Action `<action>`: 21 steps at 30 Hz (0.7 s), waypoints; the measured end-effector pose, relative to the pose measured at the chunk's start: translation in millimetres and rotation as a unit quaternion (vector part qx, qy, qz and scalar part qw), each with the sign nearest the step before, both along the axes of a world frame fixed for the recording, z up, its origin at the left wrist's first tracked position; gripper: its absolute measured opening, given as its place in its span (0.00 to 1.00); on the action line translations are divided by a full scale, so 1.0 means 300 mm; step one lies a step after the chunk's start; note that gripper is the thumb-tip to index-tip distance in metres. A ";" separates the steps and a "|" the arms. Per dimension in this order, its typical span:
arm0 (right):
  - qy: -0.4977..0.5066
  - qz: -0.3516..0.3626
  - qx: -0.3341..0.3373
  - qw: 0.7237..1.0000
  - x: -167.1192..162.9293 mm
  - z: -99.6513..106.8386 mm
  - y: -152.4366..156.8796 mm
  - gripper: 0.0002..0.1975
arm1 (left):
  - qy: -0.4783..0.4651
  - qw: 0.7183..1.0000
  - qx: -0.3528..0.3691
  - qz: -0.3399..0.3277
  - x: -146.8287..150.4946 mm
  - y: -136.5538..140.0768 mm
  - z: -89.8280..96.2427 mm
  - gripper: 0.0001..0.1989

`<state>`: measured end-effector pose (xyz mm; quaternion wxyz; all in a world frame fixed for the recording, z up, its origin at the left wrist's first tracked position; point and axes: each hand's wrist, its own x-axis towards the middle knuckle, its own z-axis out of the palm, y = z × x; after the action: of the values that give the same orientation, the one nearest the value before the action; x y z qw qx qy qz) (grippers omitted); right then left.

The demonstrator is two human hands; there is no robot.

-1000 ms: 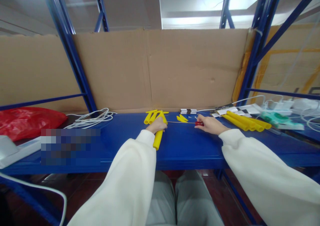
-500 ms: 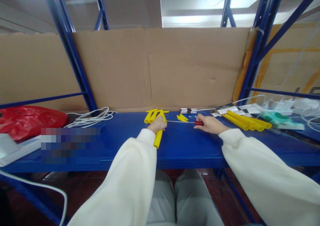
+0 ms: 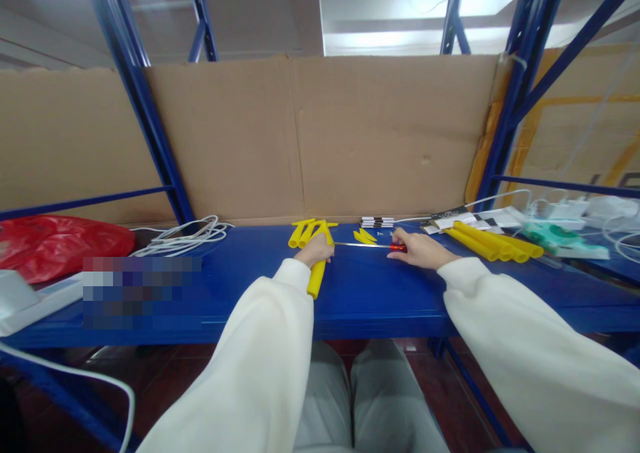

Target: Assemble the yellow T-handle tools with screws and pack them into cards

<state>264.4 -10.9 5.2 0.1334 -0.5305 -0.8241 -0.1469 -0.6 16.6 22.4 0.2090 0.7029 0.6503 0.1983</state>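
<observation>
My left hand (image 3: 315, 249) is closed around a yellow tube (image 3: 315, 281), whose lower end sticks out towards me. In my right hand (image 3: 419, 247) is the red handle of a screwdriver (image 3: 370, 245). Its long metal shaft runs level to the left and meets the tube beside my left fingers; the tip's exact contact is hidden. Behind my left hand lie several yellow T-shaped tube pieces (image 3: 299, 233). Flat yellow pieces (image 3: 364, 236) and a few tiny screws (image 3: 379, 233) lie just beyond the shaft.
Several yellow tubes (image 3: 493, 243) lie at the right, near black-and-white packets (image 3: 377, 222) and a green-and-white pack (image 3: 560, 237). Coiled white cable (image 3: 200, 234) and a red bag (image 3: 65, 245) are at the left. A cardboard panel (image 3: 325, 139) stands behind the blue shelf (image 3: 370, 289).
Both hands keep their places and grips. The screwdriver's handle and shaft catch the light differently, as if slightly turned.
</observation>
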 end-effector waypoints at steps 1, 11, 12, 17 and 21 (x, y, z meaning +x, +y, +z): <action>-0.002 0.002 0.005 1.000 0.002 0.000 0.000 0.10 | 0.002 1.000 0.001 -0.002 0.000 0.001 0.000 0.10; -0.015 -0.015 0.001 1.000 0.001 -0.007 0.006 0.09 | -0.005 1.000 0.000 0.001 0.000 -0.001 -0.001 0.10; -0.006 -0.009 -0.005 1.000 0.001 -0.008 0.007 0.08 | -0.004 1.000 -0.001 0.003 0.000 -0.002 -0.001 0.10; 0.010 0.003 -0.006 1.000 0.004 -0.007 0.008 0.06 | -0.001 1.000 0.001 0.001 -0.001 0.003 -0.002 0.09; -0.024 -0.011 0.029 0.999 0.005 -0.005 0.006 0.05 | -0.002 1.000 -0.002 -0.008 -0.001 0.007 -0.004 0.11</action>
<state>265.8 -9.1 3.7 0.1272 -0.5317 -0.8166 -0.1853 -1.0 18.7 21.1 0.2134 0.7070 0.6449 0.1969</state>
